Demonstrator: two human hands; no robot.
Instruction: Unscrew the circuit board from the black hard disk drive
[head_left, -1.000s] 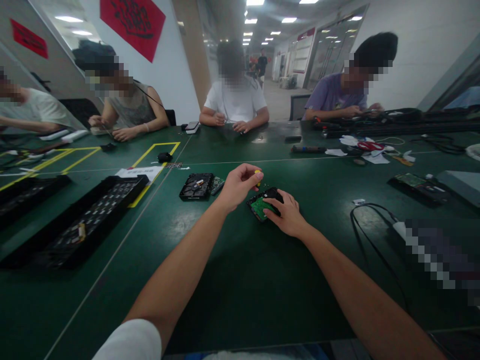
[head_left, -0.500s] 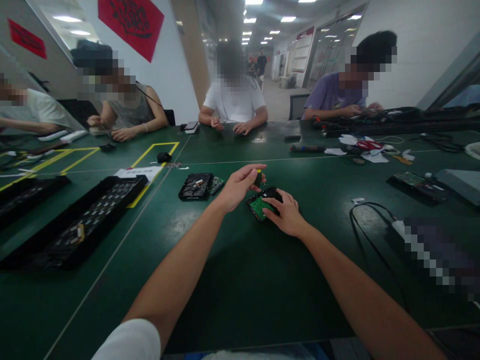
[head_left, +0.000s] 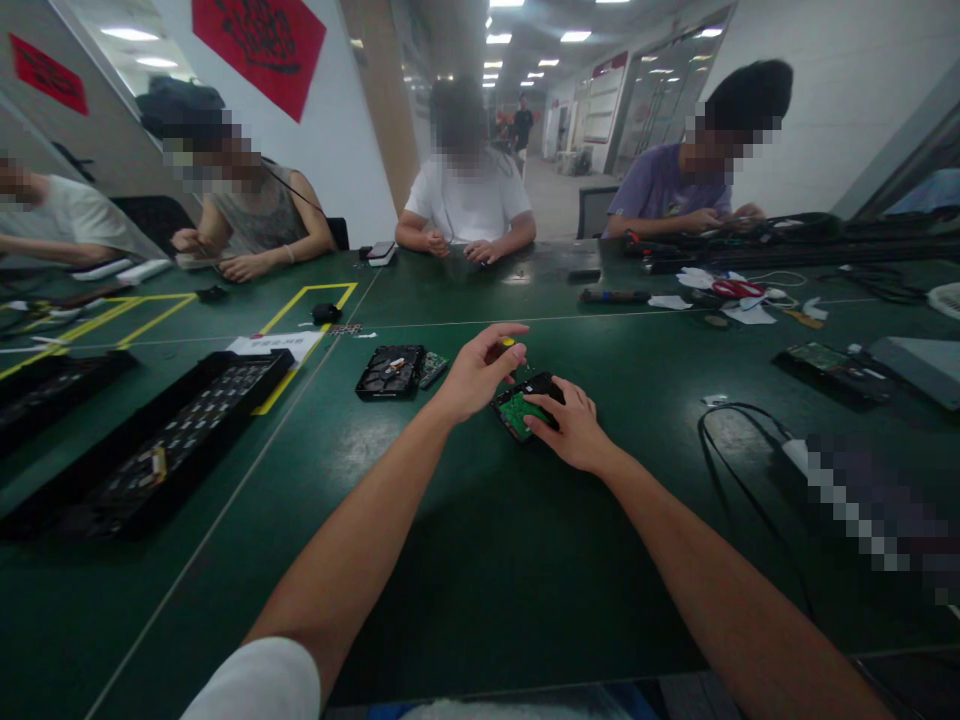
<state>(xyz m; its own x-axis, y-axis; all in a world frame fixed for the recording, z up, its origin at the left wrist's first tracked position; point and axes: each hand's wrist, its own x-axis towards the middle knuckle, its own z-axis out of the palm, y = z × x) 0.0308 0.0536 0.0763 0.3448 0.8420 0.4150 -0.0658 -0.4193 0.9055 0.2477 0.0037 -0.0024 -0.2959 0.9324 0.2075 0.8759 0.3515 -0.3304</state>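
Note:
My left hand [head_left: 484,370] is closed around a small yellow-topped screwdriver [head_left: 508,343], its lower part hidden by the fingers. It is over the far left corner of a black hard drive with a green circuit board [head_left: 514,408]. My right hand [head_left: 566,425] grips that drive on the table, thumb and fingers lying across the board and its right side. Tiny bits, perhaps screws, lie just beyond the drive. To the left sit a black square housing [head_left: 390,373] with small pieces on top and a loose circuit board [head_left: 433,370] beside it.
A long black tray [head_left: 161,440] holding small parts stands at left. At right are another board-bearing device [head_left: 832,370], a grey box [head_left: 919,370] and a black cable [head_left: 709,450]. Several people sit across the green table [head_left: 480,580], their hands on small items.
My left fingers open and curl again around the screwdriver's yellow top, which shifts and tilts slightly. My right hand and the hard drive stay in place.

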